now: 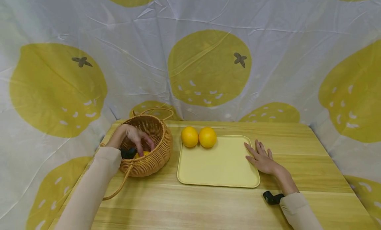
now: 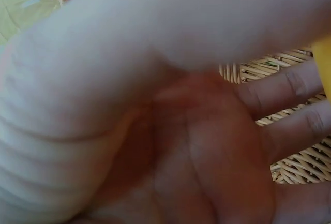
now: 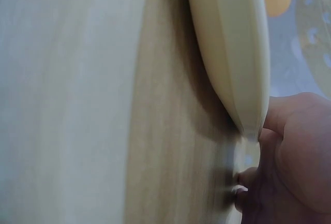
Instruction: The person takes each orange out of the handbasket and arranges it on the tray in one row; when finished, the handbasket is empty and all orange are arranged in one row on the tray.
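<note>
My left hand [image 1: 137,137] reaches down inside a round wicker basket [image 1: 154,162] at the left of the table. Thumb and fingers grip an orange [image 1: 146,153] that mostly hides behind the basket rim; in the left wrist view only a yellow slice of the orange [image 2: 325,69] shows at the right edge. Beside a pale yellow tray [image 1: 218,168], my right hand [image 1: 265,161] lies with fingers spread, thumb side at the tray's right rim. Two more oranges, a left one [image 1: 189,136] and a right one [image 1: 207,137], sit side by side at the tray's back left corner.
The basket's near handle [image 1: 120,187] droops onto the wooden table [image 1: 166,203], while its far handle [image 1: 157,109] stands behind. Dark wrist-worn devices sit at both cuffs, such as the right device [image 1: 272,198]. A lemon-print cloth [image 1: 268,58] hangs around the table.
</note>
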{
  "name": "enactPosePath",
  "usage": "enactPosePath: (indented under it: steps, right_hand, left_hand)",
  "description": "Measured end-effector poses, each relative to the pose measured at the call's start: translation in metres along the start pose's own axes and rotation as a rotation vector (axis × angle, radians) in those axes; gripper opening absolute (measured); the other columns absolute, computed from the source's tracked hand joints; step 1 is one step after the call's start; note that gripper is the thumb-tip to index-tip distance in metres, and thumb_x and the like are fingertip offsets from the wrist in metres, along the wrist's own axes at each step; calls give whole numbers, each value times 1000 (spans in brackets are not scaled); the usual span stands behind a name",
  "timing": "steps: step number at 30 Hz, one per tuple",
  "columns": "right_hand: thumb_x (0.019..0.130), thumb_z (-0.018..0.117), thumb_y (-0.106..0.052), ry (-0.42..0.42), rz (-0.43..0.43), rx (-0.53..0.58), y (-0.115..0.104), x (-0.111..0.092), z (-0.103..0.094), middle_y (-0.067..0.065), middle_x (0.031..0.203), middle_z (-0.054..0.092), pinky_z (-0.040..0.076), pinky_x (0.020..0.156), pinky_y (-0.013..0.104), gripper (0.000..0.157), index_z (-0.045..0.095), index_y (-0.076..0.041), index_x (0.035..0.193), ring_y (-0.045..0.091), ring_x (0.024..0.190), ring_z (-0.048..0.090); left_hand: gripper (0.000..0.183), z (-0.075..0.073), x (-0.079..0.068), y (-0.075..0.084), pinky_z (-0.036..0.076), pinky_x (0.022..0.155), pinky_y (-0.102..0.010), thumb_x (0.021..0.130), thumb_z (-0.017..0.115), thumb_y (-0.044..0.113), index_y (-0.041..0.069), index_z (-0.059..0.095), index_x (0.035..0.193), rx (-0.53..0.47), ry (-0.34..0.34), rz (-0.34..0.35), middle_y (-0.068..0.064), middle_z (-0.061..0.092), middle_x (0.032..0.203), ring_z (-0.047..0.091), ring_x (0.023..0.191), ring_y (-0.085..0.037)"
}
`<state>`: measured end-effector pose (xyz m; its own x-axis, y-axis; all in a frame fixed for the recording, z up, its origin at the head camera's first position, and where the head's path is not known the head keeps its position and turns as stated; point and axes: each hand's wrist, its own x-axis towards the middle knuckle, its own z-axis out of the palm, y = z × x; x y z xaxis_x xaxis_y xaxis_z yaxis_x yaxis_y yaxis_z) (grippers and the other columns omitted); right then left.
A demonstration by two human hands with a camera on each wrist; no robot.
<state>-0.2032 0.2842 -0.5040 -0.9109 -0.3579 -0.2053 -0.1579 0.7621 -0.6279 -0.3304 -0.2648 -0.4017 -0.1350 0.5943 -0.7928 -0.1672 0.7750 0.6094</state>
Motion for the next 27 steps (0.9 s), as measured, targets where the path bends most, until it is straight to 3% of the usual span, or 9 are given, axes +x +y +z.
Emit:
enactPosePath:
  steps: [4, 11, 18, 22, 27]
  right_hand:
    - [113, 39, -36, -1, -4, 2, 0, 0, 0, 34, 166, -21, -23, 112, 76, 66, 13, -8, 167, 55, 153, -23]
    - [113, 40, -35, 2, -4, 16, 0, 0, 0, 34, 166, -22, -24, 112, 76, 66, 13, -7, 167, 54, 153, -24]
    - [113, 40, -35, 7, -3, 24, 0, 0, 1, 35, 166, -22, -24, 112, 76, 66, 14, -8, 167, 54, 153, -23]
    - [113, 41, -35, 9, -4, 23, 0, -1, 1, 36, 165, -22, -24, 112, 76, 66, 14, -8, 167, 54, 153, -24]
    - [113, 39, -35, 7, 1, 20, 0, 0, 1, 35, 166, -22, -25, 112, 75, 66, 13, -8, 167, 54, 153, -24]
  left_hand:
    - [33, -2, 0, -4, 56, 85, -27, 91, 73, -3, 13, 66, 119, 43, 28, 36, -3, 60, 111, 62, 98, -13]
    - [37, -1, -7, -5, 54, 83, -28, 93, 74, 3, 5, 63, 128, 15, 194, 111, -6, 61, 114, 60, 94, -15]
    - [39, 5, -14, -3, 53, 92, -33, 98, 70, 8, 2, 58, 134, 41, 346, 165, -12, 58, 133, 58, 112, -19]
    - [42, 6, -15, -4, 52, 94, -33, 101, 66, 12, 4, 55, 140, 65, 331, 163, -15, 51, 145, 56, 116, -18]
    - [48, 5, -15, -6, 51, 87, -29, 102, 66, 13, 6, 51, 146, 97, 280, 159, -16, 45, 149, 54, 105, -18]
